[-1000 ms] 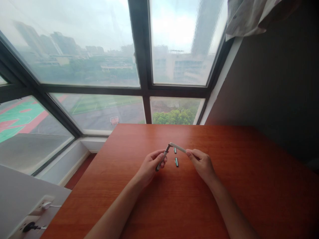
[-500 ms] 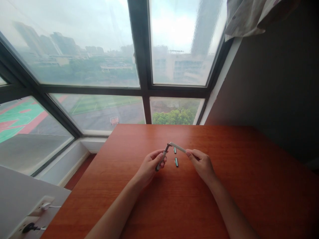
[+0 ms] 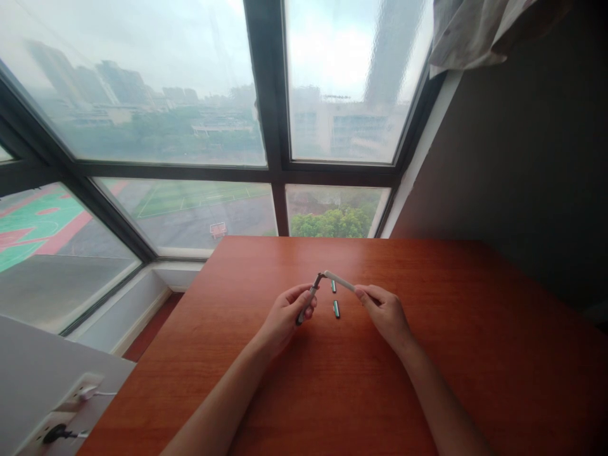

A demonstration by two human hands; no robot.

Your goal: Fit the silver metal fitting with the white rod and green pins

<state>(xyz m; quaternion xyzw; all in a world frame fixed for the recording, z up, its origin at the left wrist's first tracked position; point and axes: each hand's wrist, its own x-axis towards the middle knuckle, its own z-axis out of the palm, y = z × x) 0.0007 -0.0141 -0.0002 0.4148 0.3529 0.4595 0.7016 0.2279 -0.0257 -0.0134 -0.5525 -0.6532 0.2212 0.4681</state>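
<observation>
My left hand [image 3: 284, 318] is closed around a grey razor handle [image 3: 314, 290], which tilts up to the right with its dark neck at the top. Between the thumb and fingers of my right hand [image 3: 388, 318] is a slim whitish stick [image 3: 340, 280]. Its far tip meets the top of the razor handle, or lies just in front of it; I cannot tell which. On the table between my hands lie two small dark and teal razor cartridges, one nearer me [image 3: 336, 309] and a farther one [image 3: 333, 287] partly covered by the stick.
The reddish-brown wooden table [image 3: 313, 399] reaches to large windows [image 3: 180, 82] with dark frames. Wall sockets with a white plug [image 3: 88, 394] and a black plug [image 3: 56, 434] are at the lower left. A pale cloth [image 3: 468, 38] hangs at the upper right beside a dark wall.
The razor handle and my left fingers have shifted very slightly to the left. Both hands keep their hold, and the cartridges lie where they were.
</observation>
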